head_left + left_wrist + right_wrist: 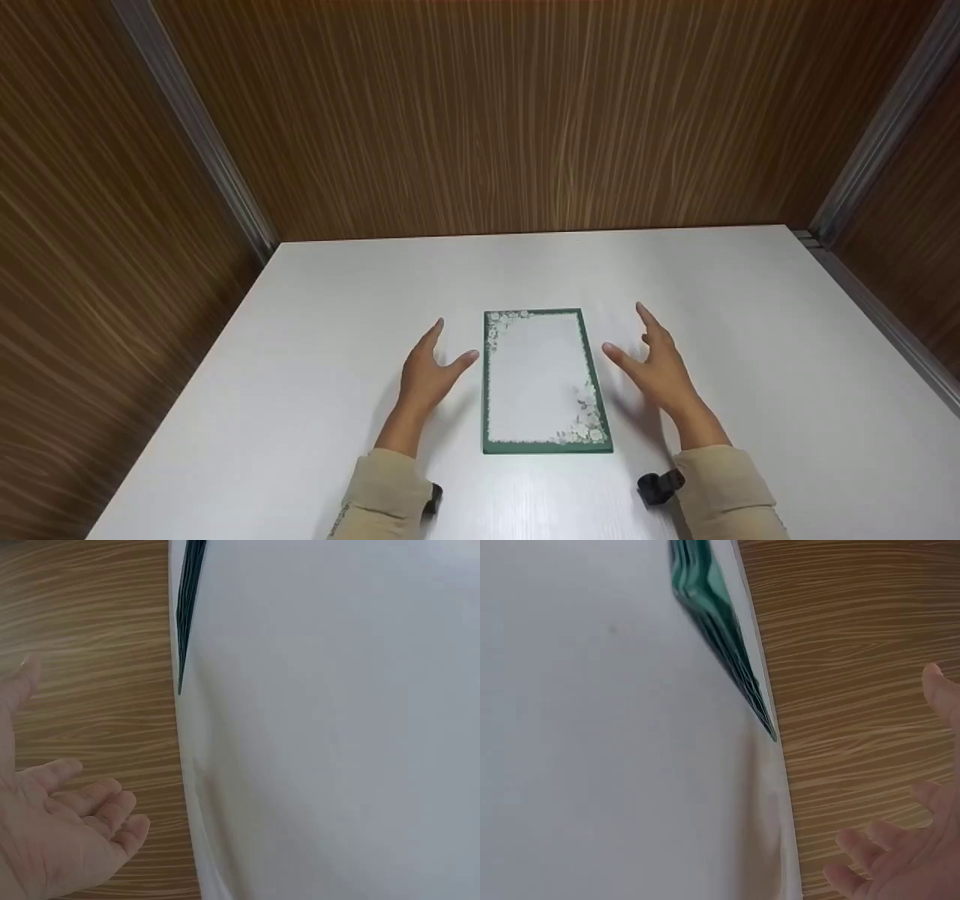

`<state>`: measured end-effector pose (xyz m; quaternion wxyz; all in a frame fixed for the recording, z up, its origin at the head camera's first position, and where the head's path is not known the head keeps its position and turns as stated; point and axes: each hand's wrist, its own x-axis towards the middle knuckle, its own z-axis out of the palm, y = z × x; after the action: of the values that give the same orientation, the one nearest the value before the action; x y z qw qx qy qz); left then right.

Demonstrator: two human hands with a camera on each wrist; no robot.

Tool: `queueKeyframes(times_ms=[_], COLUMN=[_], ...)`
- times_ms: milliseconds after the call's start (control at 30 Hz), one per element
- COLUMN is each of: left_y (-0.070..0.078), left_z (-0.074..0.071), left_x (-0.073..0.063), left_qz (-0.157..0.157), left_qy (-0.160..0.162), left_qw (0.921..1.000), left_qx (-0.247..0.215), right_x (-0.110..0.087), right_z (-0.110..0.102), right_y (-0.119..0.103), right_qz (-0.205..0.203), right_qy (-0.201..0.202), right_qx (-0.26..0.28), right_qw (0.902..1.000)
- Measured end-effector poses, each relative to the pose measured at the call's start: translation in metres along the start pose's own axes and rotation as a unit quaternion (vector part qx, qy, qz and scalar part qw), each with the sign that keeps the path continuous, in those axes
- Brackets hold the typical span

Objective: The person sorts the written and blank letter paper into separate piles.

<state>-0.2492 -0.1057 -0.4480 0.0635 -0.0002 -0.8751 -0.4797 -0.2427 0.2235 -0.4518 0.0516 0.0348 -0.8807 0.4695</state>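
A stack of paper sheets (536, 379) with a green border and pale flower corners lies flat on the white table (315, 352). Its layered green edge (189, 600) shows in the left wrist view, and the same sheets' side (720, 630) appears in the right wrist view. To the left of the stack hovers my left hand (427, 375), thumb spread from the fingers and holding nothing. On the other side my right hand (660, 371) is held up likewise, thumb toward the stack, with nothing in it. Both hands stand apart from the paper.
Wood-grain panels enclose the table, with the back panel (480, 120) along its far edge. Metal corner posts (202, 127) stand at left and right. A black device (658, 487) sits at the right wrist, beside the beige sleeve (724, 480).
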Motion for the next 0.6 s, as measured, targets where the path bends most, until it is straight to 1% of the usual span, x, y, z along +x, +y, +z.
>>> queueKeyframes(times_ms=[133, 300, 600], left_y=[0.000, -0.001, -0.001], left_z=[0.005, 0.012, 0.025], left_x=[0.002, 0.004, 0.007], left_qz=[-0.031, -0.065, -0.096], left_qy=[0.000, -0.002, -0.014], left_qw=[0.9994, 0.9968, 0.9879], left_qx=[-0.018, -0.047, -0.120], right_x=[0.001, 0.001, 0.001], right_z=[0.004, 0.010, 0.019], right_y=[0.000, 0.002, 0.004], right_qz=[0.014, 0.034, 0.060], right_qy=[0.001, -0.007, -0.013], right_qx=[0.019, 0.058, 0.113], right_qw=[0.9997, 0.9977, 0.9917])
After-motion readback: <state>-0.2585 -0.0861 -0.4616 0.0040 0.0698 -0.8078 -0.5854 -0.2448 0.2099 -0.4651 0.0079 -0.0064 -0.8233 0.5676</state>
